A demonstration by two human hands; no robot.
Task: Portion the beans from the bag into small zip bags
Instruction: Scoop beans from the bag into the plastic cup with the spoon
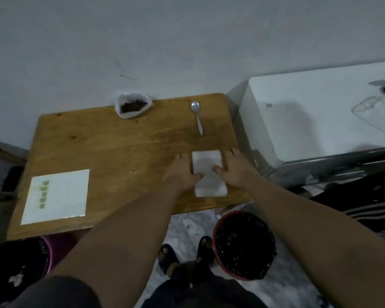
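Note:
A clear plastic bag of dark beans [132,105] stands open at the far edge of the wooden table [111,147]. A metal spoon [197,115] lies to its right. A stack of small white zip bags [208,172] lies near the table's right front. My left hand [182,172] rests on the stack's left edge, thumb on top. My right hand [233,167] rests on its right edge, thumb pressing the top bag. Whether the fingers pinch a bag or only lie on it is unclear.
A white sheet with several green stickers [56,196] lies at the table's left front. A white appliance [316,116] stands to the right. On the floor sit a red basin with dark contents [245,245] and my feet in sandals [187,254].

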